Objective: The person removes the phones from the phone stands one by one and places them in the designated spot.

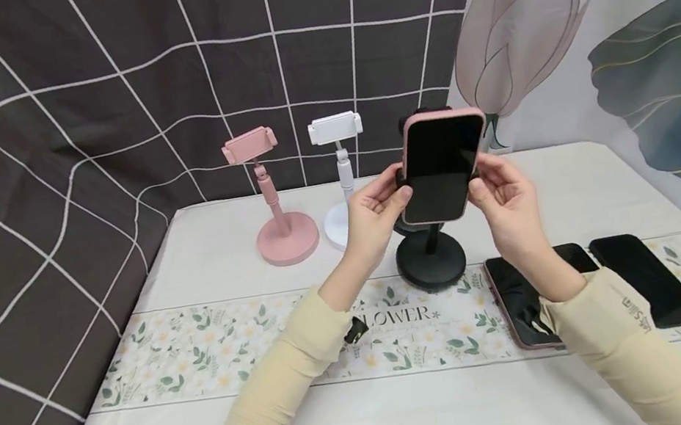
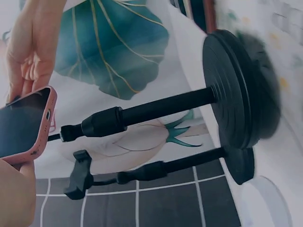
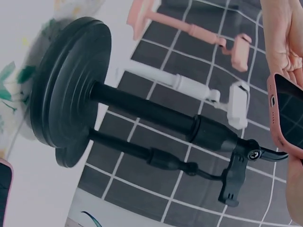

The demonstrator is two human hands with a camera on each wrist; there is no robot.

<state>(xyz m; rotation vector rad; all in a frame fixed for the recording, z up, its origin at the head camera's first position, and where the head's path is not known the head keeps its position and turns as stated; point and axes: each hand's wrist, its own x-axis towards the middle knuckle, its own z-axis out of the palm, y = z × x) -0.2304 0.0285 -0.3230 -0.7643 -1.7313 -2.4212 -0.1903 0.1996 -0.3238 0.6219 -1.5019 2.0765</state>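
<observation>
A smartphone (image 1: 443,166) in a pink case is held upright with its dark screen toward me. My left hand (image 1: 374,214) pinches its left edge, thumb in front. On the opposite edge my right hand (image 1: 509,204) grips it, the thumb also near the screen. Behind the phone stands a black phone stand (image 1: 431,260). Its post (image 2: 168,106) rises from a round ridged base, and a bent arm (image 3: 274,155) at its top reaches the phone's back. The phone hides that stand's holder in the head view.
Farther back is a second black stand (image 2: 142,173), partly hidden. To its left stand a white stand (image 1: 335,128) and a pink stand (image 1: 287,239). Two more phones lie at the right, a pink-edged one (image 1: 509,305) under my right forearm and a black one (image 1: 652,282). A floral runner (image 1: 202,349) crosses the table.
</observation>
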